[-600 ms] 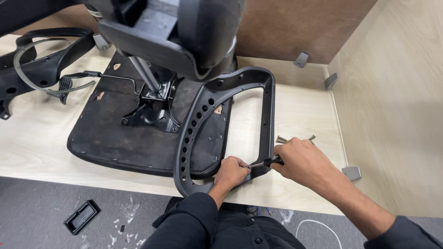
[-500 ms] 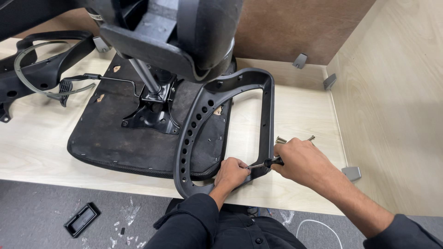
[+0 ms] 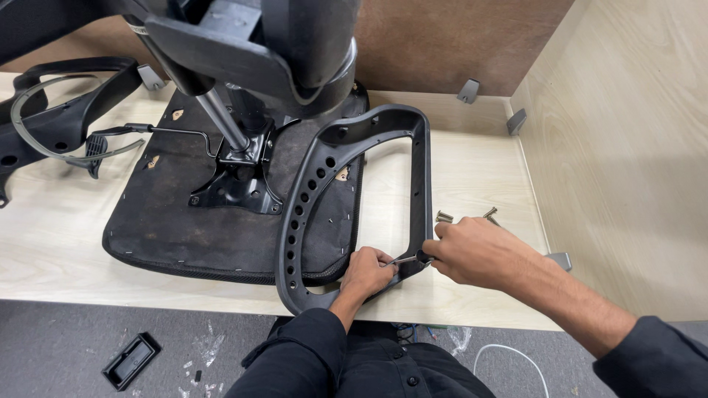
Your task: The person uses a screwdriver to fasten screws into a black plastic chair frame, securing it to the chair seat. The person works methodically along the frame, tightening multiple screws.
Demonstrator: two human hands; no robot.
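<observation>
Black plastic fills the left hand point(image 3: 366, 271), which is curled shut around the lower bar of a black, D-shaped plastic chair armrest frame point(image 3: 352, 199) at the near edge of the table. The right hand point(image 3: 476, 253) is closed on the dark handle of a slim metal screwdriver point(image 3: 408, 259), whose thin shaft runs leftward from that fist to the spot on the frame just beside the left hand's fingers point(image 3: 383, 259); the tip itself is hidden between hand and frame. Both hands sit close together at the frame's near right corner, the left on the frame, the right just outside it. From there the frame rises away from the person, its curved left side pierced with a row of round holes and lying over the edge of an upturned black fabric-covered chair seat point(image 3: 184, 221). A black metal mounting plate point(image 3: 240, 177) with a shiny steel gas-lift column point(image 3: 221, 118) stands on the seat's underside, and the chair's dark base parts loom above it, close to the camera. Just beyond the right hand, a few silver bolts point(image 3: 461, 217) lie on the pale wooden tabletop point(image 3: 472, 169). Far to the left rests a second black armrest frame point(image 3: 66, 103). On the grey floor below lies a small black rectangular plastic piece point(image 3: 131, 360).
</observation>
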